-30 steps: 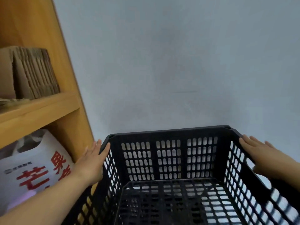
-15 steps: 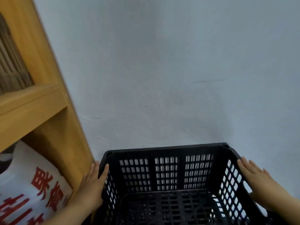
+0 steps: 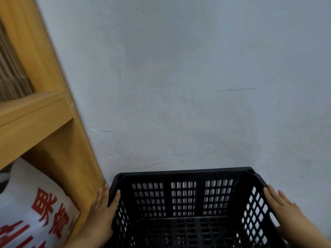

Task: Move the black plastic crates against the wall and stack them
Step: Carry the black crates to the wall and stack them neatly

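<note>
Black plastic crate (image 3: 184, 199) is clamped between two flat palms, not grasped. Left grip (image 3: 102, 212): fingers straight, pressed on the crate's left outer side, thumb laid up by the rim, nothing curled round. Right grip (image 3: 283, 210): also flat and uncurled, fingers laid along the right side wall near the top edge.

Crate is held upright, open top toward the camera; nothing is seen inside. Its far side is presented square to the grey wall (image 3: 179, 86) and close to it; contact cannot be confirmed. Its left corner is just beside the wooden shelf unit (image 3: 59, 140), with the left grip squeezed into that gap. A white bag with red print (image 3: 35, 203) is seen on the lower shelf, cardboard (image 3: 10, 72) above. What lies under the crate is out of view, so floor or another crate cannot be told.

Step judged: final placement against the wall. Next move likely needs the crate pushed flush, left fingers cleared from the shelf gap before they are pinched, then palms released. If a crate is underneath, corners must be seated.
</note>
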